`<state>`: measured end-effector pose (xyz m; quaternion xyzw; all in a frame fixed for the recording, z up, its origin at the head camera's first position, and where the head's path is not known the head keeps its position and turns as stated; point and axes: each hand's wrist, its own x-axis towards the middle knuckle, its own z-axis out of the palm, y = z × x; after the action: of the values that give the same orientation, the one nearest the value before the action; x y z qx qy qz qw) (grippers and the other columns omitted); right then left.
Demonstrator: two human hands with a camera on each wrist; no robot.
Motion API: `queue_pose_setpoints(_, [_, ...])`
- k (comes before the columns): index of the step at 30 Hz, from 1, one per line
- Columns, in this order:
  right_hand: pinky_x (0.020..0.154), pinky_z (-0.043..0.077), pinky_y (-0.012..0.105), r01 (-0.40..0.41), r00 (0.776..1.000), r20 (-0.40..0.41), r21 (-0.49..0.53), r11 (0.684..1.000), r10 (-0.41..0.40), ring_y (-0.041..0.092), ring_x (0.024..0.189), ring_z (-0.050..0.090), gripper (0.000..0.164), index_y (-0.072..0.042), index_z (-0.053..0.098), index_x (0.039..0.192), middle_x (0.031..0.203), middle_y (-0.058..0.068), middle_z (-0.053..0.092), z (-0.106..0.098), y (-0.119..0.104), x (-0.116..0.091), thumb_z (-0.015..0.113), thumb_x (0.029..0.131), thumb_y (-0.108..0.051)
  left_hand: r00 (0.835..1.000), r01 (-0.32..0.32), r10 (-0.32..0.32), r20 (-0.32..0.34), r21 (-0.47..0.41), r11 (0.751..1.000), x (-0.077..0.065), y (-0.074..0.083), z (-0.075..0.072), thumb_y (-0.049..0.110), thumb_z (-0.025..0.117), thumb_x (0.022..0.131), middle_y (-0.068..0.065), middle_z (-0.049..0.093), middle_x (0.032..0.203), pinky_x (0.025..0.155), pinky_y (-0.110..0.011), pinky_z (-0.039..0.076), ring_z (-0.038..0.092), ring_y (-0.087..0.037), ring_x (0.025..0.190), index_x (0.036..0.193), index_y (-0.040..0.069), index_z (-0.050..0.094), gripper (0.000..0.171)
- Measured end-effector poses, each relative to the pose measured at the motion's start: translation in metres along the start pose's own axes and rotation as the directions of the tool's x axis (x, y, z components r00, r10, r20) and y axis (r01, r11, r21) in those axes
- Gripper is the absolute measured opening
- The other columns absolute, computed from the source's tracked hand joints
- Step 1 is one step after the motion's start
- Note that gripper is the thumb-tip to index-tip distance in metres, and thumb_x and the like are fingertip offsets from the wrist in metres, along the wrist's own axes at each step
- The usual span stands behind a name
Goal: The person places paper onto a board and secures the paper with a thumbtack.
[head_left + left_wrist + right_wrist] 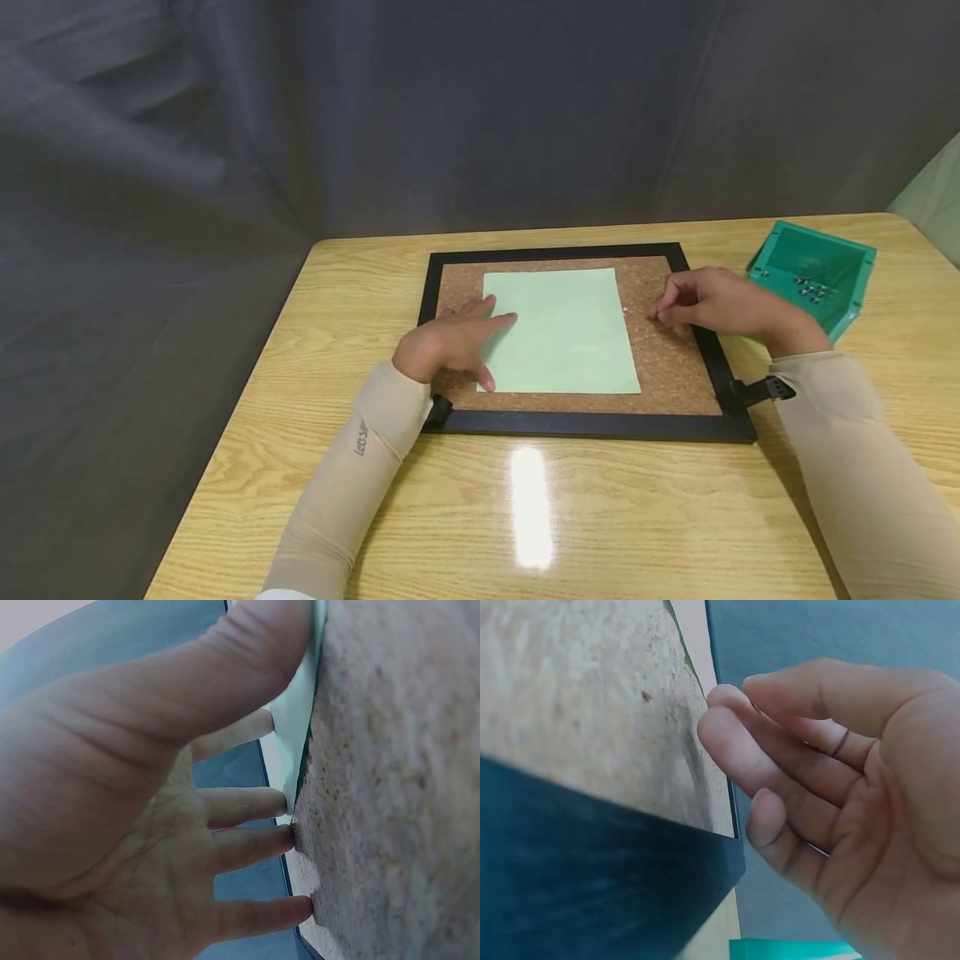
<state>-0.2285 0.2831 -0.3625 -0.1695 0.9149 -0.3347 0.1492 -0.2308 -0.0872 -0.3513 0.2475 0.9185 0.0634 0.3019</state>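
Note:
A pale green sheet of paper (558,333) lies on a cork board (675,367) with a black frame. My left hand (457,337) spreads its fingers over the paper's left edge. In the left wrist view, the thumb (255,652) and two fingers touch the paper, while the other fingertips reach the cork. My right hand (712,304) is over the right part of the cork, its thumb and index fingertips brought together; I cannot tell whether something small is between them. A tiny pale pin (626,310) shows at the paper's right edge.
A green plastic bin (855,292) holding several small metallic pieces (813,289) stands right of the board, behind my right wrist. The board rests on a wooden table (360,333). A dark curtain (487,117) hangs behind the table. My wrists wear black straps.

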Motion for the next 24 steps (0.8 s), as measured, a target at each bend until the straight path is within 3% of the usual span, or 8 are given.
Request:
queue_pose_setpoints(4, [0.067,0.052,0.026,0.004,1.000,0.000,0.015,1.000,-0.004,0.010,0.085,0.067,0.005,-0.004,0.067,0.093,0.111,0.012,0.074,0.001,0.004,0.001,0.064,0.096,-0.007,1.000,-0.005,0.005,-0.003,0.003,1.000,0.001,0.001,0.000,0.040,0.083,0.074,-0.004,-0.012,0.169,0.125,-0.056,0.004,-0.013,-0.025,0.156,0.161,0.033,0.011,0.113])
queue_pose_setpoints(10, [0.063,0.049,0.028,-0.028,0.999,-0.044,0.017,0.999,0.028,0.017,0.074,0.060,0.004,-0.005,0.068,0.095,0.102,0.009,0.073,0.003,0.002,0.001,0.066,0.095,-0.009,1.000,-0.009,0.009,-0.004,0.005,1.000,0.000,0.002,-0.001,0.040,0.083,0.074,-0.005,-0.011,0.169,0.125,-0.057,0.005,-0.012,-0.026,0.156,0.161,0.032,0.011,0.113])
queue_pose_setpoints(16, [0.061,0.047,0.028,0.010,0.998,-0.054,-0.012,1.000,-0.010,0.020,0.070,0.057,0.004,-0.007,0.069,0.097,0.091,0.007,0.069,0.002,-0.004,0.004,0.066,0.094,-0.007,1.000,-0.007,0.007,-0.012,0.001,1.000,-0.001,0.002,-0.002,0.039,0.083,0.074,-0.005,-0.011,0.169,0.125,-0.056,0.004,-0.014,-0.026,0.156,0.161,0.032,0.011,0.113])
queue_pose_setpoints(24, [0.064,0.048,0.026,-0.016,0.999,-0.046,-0.062,0.998,0.013,0.017,0.076,0.057,0.014,-0.014,0.075,0.106,0.098,0.004,0.072,0.003,-0.007,0.005,0.068,0.095,-0.020,1.000,-0.011,0.011,-0.007,-0.015,1.000,0.000,0.002,-0.001,0.039,0.083,0.074,-0.005,-0.012,0.169,0.125,-0.056,0.003,-0.014,-0.026,0.156,0.161,0.033,0.011,0.113])
